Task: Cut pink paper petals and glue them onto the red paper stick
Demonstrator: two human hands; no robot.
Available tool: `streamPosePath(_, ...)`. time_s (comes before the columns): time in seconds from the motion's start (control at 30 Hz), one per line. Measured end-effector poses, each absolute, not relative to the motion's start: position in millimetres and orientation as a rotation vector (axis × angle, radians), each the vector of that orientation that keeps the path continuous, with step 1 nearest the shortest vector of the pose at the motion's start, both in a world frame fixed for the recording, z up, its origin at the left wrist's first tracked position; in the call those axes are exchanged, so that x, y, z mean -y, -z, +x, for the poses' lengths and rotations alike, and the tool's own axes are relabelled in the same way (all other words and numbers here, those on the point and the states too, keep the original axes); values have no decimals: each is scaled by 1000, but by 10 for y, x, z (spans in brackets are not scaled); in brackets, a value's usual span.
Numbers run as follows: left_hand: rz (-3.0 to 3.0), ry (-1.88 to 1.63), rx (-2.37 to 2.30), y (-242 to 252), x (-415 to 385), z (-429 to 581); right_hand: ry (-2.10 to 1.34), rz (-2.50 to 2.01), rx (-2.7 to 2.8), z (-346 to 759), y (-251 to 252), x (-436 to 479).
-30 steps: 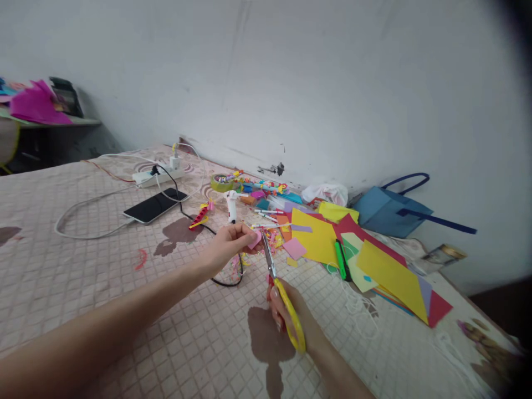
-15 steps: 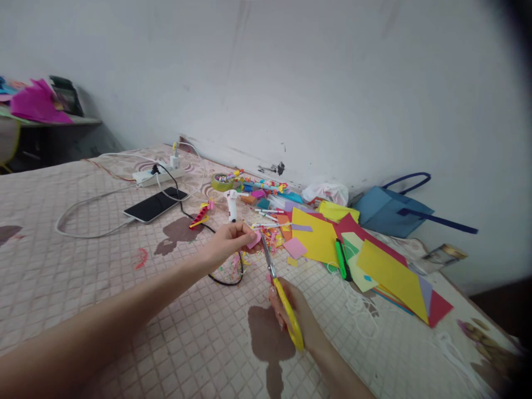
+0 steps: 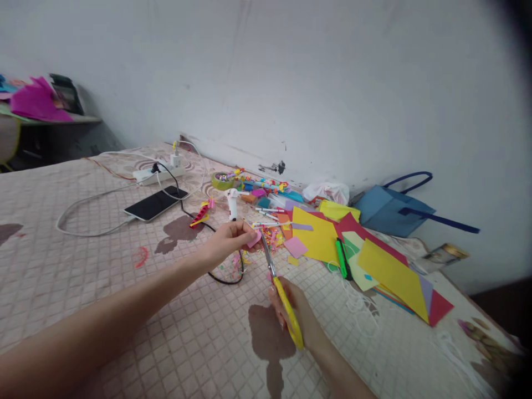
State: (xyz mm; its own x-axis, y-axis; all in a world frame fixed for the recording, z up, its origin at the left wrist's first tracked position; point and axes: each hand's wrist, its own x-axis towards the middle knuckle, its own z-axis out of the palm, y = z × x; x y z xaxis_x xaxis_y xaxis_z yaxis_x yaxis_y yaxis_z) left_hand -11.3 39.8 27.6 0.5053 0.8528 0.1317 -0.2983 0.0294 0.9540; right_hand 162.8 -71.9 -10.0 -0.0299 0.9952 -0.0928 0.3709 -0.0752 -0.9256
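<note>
Right hand (image 3: 302, 308) shifted slightly | clamped on yellow-handled scissors (image 3: 286, 302) | left hand (image 3: 230, 241) pinching pink paper (image 3: 255, 239)

Writing: none can be read.
Scissors (image 3: 286, 307): no lettering can be made out on the yellow handle.
Glue gun (image 3: 232, 205): any marking is too small to be read.
Power strip (image 3: 166, 175): any print is too small to be read.
Dark screen (image 3: 153, 206): no text is shown.

pink piece (image 3: 254, 240): part hidden by left hand (image 3: 233, 239) | scissors (image 3: 274, 276): grip partly hidden at right hand (image 3: 296, 306) | scraps (image 3: 273, 237): too small to count | side table (image 3: 88, 119): cut, left edge
</note>
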Motion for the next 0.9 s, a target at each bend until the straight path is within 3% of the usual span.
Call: streamPosePath(0.9, 1329, -805, -659, -190, -228, -6, -1241, -1357, 1136, 1632, 26, 638)
